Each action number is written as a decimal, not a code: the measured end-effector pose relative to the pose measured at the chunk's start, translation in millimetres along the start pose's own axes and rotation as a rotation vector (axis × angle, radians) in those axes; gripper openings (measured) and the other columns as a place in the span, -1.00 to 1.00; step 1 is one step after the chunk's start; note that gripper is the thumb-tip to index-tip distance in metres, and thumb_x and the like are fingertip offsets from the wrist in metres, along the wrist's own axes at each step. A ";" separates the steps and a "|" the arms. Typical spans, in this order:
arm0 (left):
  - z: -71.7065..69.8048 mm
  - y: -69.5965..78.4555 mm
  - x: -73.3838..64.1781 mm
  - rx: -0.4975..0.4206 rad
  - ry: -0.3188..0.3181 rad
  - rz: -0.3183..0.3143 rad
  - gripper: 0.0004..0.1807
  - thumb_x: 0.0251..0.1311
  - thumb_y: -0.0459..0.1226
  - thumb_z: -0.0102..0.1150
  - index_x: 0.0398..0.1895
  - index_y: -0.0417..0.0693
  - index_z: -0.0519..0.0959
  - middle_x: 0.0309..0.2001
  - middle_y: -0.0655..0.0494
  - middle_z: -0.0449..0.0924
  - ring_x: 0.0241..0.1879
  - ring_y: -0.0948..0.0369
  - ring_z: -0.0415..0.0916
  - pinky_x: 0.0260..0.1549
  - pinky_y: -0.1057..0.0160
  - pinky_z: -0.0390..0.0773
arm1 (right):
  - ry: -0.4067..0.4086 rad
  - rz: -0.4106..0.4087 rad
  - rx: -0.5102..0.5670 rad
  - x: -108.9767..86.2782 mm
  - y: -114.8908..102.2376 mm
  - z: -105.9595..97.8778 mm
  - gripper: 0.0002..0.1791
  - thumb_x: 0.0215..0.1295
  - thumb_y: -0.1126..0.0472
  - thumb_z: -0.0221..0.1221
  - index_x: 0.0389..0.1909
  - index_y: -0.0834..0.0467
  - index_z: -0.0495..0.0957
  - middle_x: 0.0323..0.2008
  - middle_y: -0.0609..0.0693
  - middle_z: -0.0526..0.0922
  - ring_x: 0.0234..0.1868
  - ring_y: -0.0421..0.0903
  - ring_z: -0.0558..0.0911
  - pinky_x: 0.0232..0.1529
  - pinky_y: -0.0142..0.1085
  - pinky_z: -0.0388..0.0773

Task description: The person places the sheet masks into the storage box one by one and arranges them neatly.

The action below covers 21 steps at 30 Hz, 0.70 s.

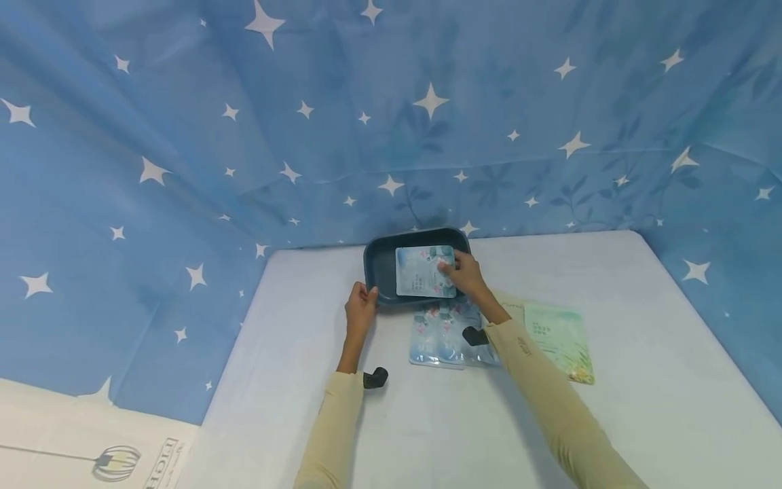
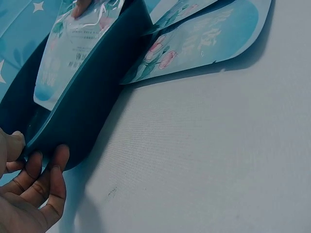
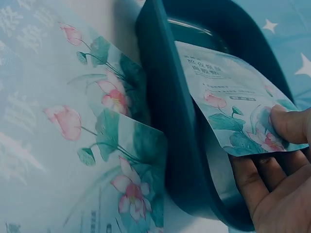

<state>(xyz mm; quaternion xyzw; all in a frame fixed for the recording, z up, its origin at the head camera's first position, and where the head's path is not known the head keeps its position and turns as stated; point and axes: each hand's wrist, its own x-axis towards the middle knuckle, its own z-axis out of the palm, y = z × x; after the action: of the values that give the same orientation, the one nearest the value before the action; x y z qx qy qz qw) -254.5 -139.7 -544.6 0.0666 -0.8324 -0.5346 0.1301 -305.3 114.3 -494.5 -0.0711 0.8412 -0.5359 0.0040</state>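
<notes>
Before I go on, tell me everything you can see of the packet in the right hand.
The packet is flat, pale blue and roughly rectangular with rounded corners, glossy like plastic or foil. Pink flowers and green leaves decorate its gripped end; printed characters, too small to read reliably, fill part of its face. The right hand pinches that end, thumb on top, fingers beneath. It is within or just over the dark tray; whether it touches the tray is unclear.

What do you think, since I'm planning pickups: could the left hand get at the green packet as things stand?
Probably not easily: the left hand grips the tray, and the right sleeve lies between that hand and the green packet.
</notes>
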 end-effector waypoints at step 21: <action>0.9 -2.3 -1.5 0.012 -0.010 0.007 -0.77 0.37 -0.24 0.12 -0.33 -0.12 0.29 -0.47 0.04 0.40 -0.47 0.19 0.48 -0.45 0.32 0.46 | -0.037 -0.022 -0.045 19.8 -3.9 34.2 -0.72 0.38 0.22 0.17 0.02 0.28 0.56 -0.20 0.25 0.69 -0.38 -0.06 0.60 -0.36 -0.30 0.47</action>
<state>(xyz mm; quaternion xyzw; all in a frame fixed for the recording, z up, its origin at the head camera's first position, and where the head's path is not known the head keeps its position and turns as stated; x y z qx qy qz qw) -253.3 -139.5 -547.3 0.0617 -0.8364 -0.5294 0.1277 -321.6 79.4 -504.2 -0.0904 0.8522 -0.5153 0.0118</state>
